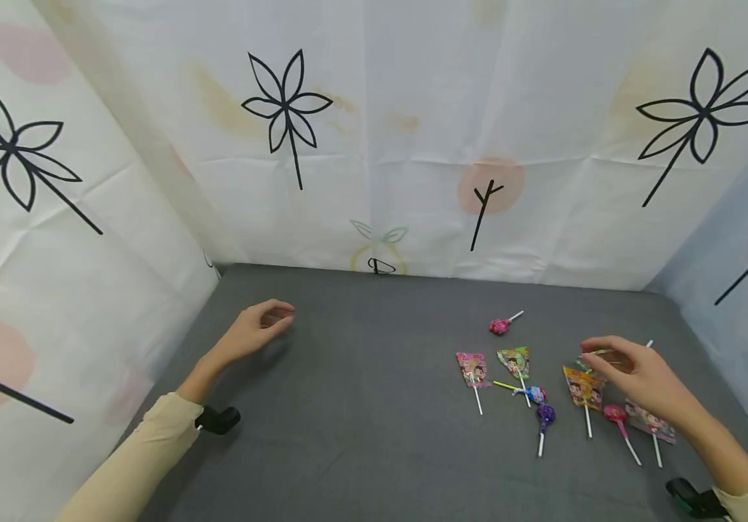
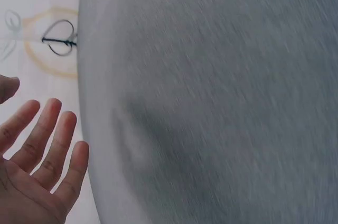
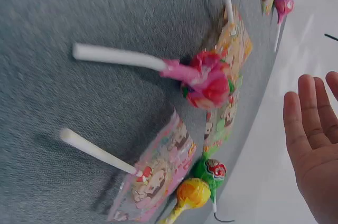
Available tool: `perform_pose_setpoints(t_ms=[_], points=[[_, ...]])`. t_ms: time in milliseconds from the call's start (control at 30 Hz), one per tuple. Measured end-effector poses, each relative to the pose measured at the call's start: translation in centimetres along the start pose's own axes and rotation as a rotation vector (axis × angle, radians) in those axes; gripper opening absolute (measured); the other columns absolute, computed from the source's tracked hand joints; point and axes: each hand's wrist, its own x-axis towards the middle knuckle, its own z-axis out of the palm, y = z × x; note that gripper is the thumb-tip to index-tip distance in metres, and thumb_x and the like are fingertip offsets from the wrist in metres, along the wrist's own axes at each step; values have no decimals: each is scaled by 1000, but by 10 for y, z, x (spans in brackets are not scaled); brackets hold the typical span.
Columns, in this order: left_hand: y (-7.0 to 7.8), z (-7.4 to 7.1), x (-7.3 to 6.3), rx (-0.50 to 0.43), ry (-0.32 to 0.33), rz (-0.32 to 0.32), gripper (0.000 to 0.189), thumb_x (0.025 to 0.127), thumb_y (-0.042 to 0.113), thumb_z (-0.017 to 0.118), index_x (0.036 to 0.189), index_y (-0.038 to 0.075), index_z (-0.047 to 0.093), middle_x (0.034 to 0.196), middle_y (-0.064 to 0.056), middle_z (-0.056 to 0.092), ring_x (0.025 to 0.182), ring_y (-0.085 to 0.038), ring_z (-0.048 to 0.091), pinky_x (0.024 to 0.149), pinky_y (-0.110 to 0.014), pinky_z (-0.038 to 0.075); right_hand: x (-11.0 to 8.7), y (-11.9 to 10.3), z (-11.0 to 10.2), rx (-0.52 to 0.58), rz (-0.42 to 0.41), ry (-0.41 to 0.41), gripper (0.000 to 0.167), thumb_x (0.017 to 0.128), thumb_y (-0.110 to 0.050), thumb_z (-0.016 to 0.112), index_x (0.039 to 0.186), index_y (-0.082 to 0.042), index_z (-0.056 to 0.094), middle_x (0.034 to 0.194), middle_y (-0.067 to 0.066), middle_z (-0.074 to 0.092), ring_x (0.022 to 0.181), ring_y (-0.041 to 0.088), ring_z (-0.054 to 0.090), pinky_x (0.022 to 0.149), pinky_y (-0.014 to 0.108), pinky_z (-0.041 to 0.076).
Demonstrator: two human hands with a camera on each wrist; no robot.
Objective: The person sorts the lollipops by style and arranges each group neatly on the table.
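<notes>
My left hand (image 1: pixel 258 330) hovers over the left back part of the table, fingers loosely bent and nothing in them; the left wrist view shows its fingers (image 2: pixel 50 139) spread. On the right, my right hand (image 1: pixel 638 373) hangs above several lollipops, relaxed and holding nothing. Closest beneath it lie an orange flat-wrapped lollipop (image 1: pixel 584 388), a pink round lollipop (image 1: pixel 615 413) and a pink flat-wrapped lollipop (image 1: pixel 651 422). A green flat wrapper is partly hidden behind the hand. Yellow (image 3: pixel 193 193) and green (image 3: pixel 210 174) round lollipops appear in the right wrist view, covered by the hand in the head view.
Left of that group lie a purple lollipop (image 1: pixel 546 414), a blue one (image 1: pixel 535 394) with a yellow stick, a green flat one (image 1: pixel 514 361), a pink flat one (image 1: pixel 472 368) and a pink round one (image 1: pixel 499 326). Printed white cloth (image 1: pixel 400 94) walls the grey table (image 1: pixel 348 406).
</notes>
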Motion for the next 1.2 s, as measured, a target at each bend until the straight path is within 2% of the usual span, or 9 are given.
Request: perform_pose_setpoints(t_ms=[67, 133, 333, 500, 700, 833, 933, 1200], points=[[6, 3, 2, -49, 2, 8, 29, 102, 12, 65, 126, -4, 64, 118, -13, 68, 104, -31, 67, 85, -46, 53, -2, -2, 0, 36, 2, 3, 26, 103, -13, 64, 125, 1, 66, 113, 19, 69, 89, 8, 69, 69, 26, 53], [11, 7, 5, -94, -4, 19, 28, 102, 11, 64, 126, -4, 64, 118, -13, 68, 106, -30, 66, 86, -44, 53, -4, -3, 0, 62, 1, 1, 26, 103, -12, 64, 125, 1, 65, 113, 19, 69, 90, 3, 67, 69, 24, 53], [26, 25, 16, -237, -62, 71, 27, 102, 5, 63, 126, -6, 62, 117, -15, 69, 104, -30, 67, 86, -39, 52, -12, -8, 6, 134, 14, 19, 29, 101, -12, 66, 127, 2, 63, 113, 15, 70, 91, 5, 68, 69, 25, 54], [38, 41, 25, -294, -96, 85, 30, 100, 4, 65, 129, -4, 61, 117, -16, 68, 106, -29, 67, 89, -42, 52, -14, -14, 15, 164, -12, 55, 27, 99, -9, 68, 123, 2, 64, 110, 15, 71, 90, 5, 69, 69, 23, 54], [50, 68, 38, -300, -133, 70, 36, 98, 10, 70, 130, -4, 60, 118, -14, 67, 104, -28, 67, 91, -44, 52, -11, -19, 25, 225, -15, 33, 28, 99, -8, 68, 123, 5, 63, 111, 23, 68, 91, 11, 71, 69, 28, 56], [63, 89, 48, -273, -174, 73, 39, 97, 14, 73, 130, -4, 61, 119, -13, 66, 102, -24, 68, 87, -39, 54, -6, -19, 31, 233, -20, 32, 29, 99, -9, 69, 124, 5, 63, 113, 24, 67, 94, 5, 68, 71, 25, 55], [73, 105, 55, -263, -201, 86, 41, 96, 16, 74, 129, -4, 61, 120, -16, 65, 102, -23, 68, 85, -36, 54, -2, -17, 36, 226, -38, 41, 30, 97, -7, 71, 123, 5, 64, 114, 23, 67, 96, 0, 65, 71, 21, 54], [101, 144, 71, -243, -229, 77, 45, 94, 19, 77, 131, -2, 60, 124, -14, 64, 106, -28, 66, 85, -31, 53, 11, -11, 48, 218, -90, 52, 31, 93, -2, 74, 122, 4, 65, 112, 22, 67, 94, 2, 66, 72, 19, 52]])
